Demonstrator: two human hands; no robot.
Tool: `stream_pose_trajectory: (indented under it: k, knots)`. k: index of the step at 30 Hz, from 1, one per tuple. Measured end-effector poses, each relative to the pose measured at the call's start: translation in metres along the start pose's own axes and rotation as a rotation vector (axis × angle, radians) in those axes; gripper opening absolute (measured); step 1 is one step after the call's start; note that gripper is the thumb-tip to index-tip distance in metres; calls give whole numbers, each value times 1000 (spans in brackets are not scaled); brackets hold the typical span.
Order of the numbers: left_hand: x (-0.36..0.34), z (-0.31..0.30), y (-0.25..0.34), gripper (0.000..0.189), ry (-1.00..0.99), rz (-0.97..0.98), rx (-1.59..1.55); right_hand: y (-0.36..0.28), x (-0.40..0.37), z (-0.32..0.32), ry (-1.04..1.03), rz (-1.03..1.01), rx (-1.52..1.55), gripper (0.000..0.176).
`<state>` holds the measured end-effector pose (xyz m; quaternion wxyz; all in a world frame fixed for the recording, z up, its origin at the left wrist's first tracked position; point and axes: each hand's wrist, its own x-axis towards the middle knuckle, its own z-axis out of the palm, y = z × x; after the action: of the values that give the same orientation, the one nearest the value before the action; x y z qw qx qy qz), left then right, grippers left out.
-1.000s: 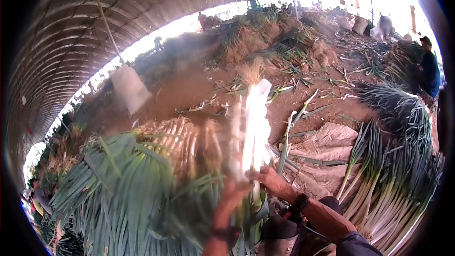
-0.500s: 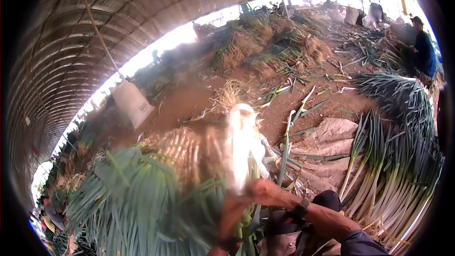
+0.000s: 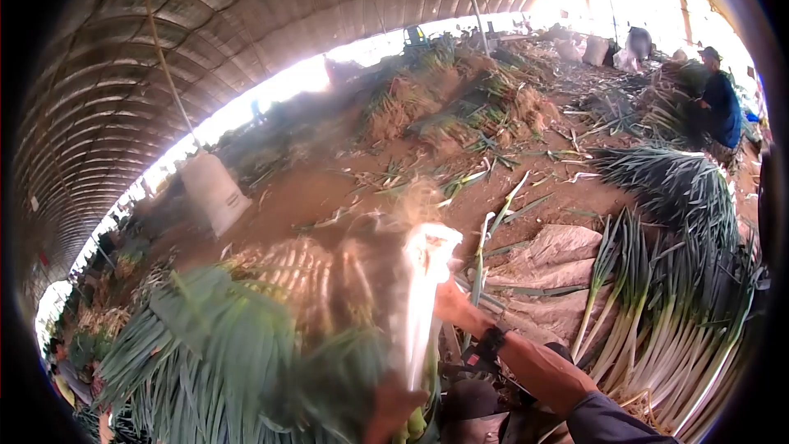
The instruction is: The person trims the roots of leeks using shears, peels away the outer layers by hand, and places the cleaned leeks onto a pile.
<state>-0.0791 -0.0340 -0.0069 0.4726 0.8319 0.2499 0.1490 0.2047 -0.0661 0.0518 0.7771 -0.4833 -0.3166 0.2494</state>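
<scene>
A green onion (image 3: 421, 304) stands root end up in front of me, its white stalk washed out by glare. Low on the stalk, where it turns green, my left hand (image 3: 399, 404) is closed around it, blurred. My right hand (image 3: 450, 302), with a dark band on the wrist, is closed against the upper white part just below the roots; its fingertips are partly hidden by the stalk. Left of my hands lies a large heap of green onions (image 3: 214, 345), leaves toward me and pale stalks pointing away.
Laid out on the right are more green onions (image 3: 657, 304) beside a tan sack cloth (image 3: 551, 263). A white sack (image 3: 212, 191) stands at the left. Heaps of onions (image 3: 460, 99) cover the soil farther off. A person in dark clothes (image 3: 722, 107) is at the far right.
My right hand has moved up the stalk from beside my left hand to near the roots. My left hand stays low on the stalk. The view has shifted slightly.
</scene>
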Motion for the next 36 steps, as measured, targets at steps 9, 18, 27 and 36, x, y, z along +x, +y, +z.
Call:
stream_pose_trajectory:
  k: [9,18,27,36]
  knots:
    - [-105,-23,30,55,-69,-54,164,-119,48,-54,425,-163,-1005,27]
    - [-162,-46,49,33,-145,-350,-80,-167,77,-204,540,-431,-783,30]
    - [-150,-74,28,43,-99,-457,-619,-108,-6,-122,-284,-143,-671,14]
    - [-130,-86,57,46,35,-355,-606,-70,-77,-32,-765,221,258,37]
